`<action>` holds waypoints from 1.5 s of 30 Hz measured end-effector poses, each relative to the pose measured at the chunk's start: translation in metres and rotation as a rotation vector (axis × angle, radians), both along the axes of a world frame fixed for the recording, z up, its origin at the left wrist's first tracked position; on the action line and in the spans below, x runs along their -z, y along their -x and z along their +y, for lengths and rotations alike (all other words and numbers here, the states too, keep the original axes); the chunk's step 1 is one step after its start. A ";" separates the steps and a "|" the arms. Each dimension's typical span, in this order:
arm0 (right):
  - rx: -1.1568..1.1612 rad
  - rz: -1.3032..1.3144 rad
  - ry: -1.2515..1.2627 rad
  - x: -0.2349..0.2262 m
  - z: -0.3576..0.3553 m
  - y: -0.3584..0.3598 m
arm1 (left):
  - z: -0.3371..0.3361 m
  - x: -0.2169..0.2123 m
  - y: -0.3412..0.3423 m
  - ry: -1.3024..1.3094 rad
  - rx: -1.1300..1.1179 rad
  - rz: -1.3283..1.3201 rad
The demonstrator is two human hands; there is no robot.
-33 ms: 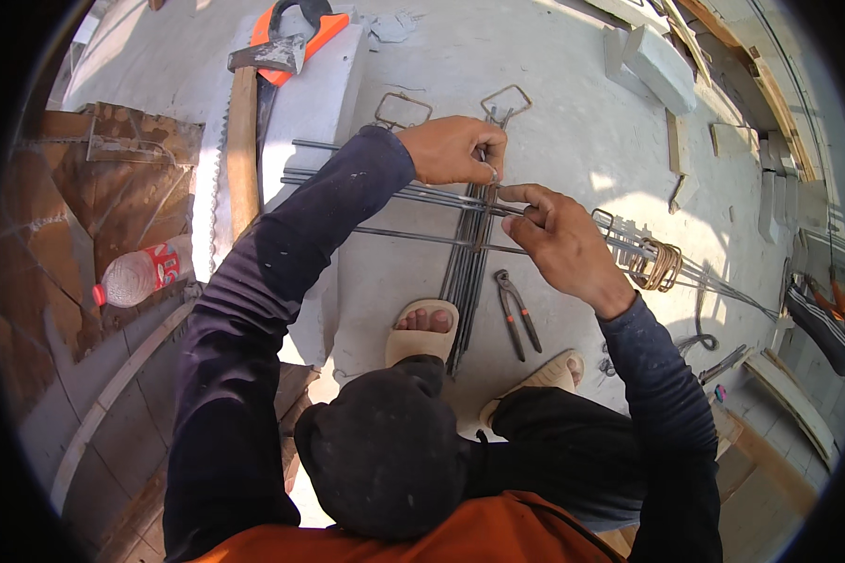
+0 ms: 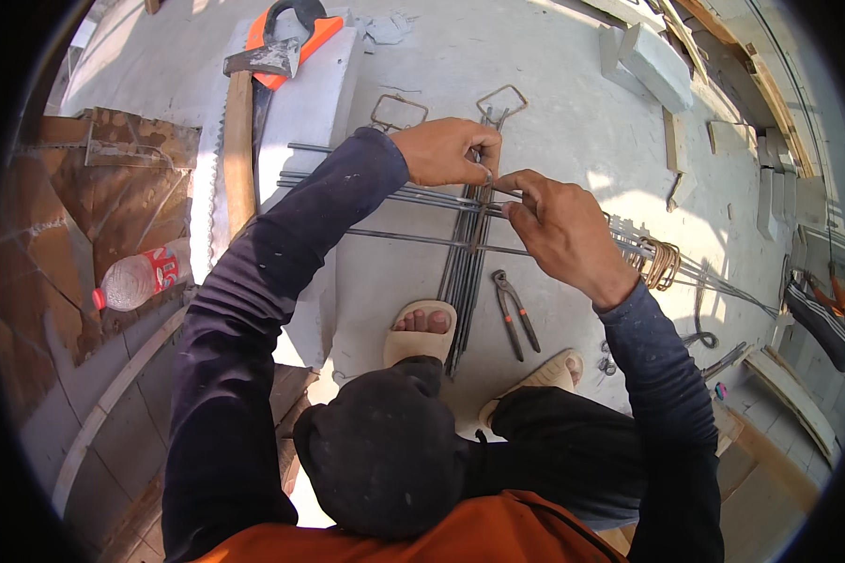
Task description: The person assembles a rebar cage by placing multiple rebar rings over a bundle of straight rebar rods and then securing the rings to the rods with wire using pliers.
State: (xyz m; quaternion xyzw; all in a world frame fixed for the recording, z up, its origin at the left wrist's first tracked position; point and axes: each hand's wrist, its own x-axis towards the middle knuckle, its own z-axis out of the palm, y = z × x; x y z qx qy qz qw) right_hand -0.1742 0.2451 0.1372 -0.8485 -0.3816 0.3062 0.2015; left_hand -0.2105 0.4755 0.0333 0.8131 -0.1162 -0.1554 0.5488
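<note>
I see thin grey steel rods (image 2: 460, 246) crossed in a grid, my left hand (image 2: 444, 150) and right hand (image 2: 559, 230) pinching them at the crossing, pale concrete floor (image 2: 554, 103), black pincers (image 2: 514, 312) nearby.

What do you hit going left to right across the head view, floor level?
Plastic bottle → hand saw → left hand on the crossed steel rods → pincers → right hand → coil of wire → concrete block.
</note>
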 end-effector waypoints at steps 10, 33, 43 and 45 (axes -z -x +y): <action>-0.250 -0.454 0.012 -0.004 0.015 -0.031 | -0.002 -0.017 0.007 0.005 -0.036 0.149; 0.494 0.268 -0.227 0.113 -0.029 -0.064 | -0.008 -0.021 -0.006 0.166 0.006 0.309; 0.184 -0.417 -0.263 0.076 -0.074 0.017 | -0.006 -0.018 -0.015 0.089 -0.009 0.229; 0.152 -0.409 -0.198 0.078 -0.067 0.011 | -0.004 -0.019 -0.013 0.083 -0.021 0.232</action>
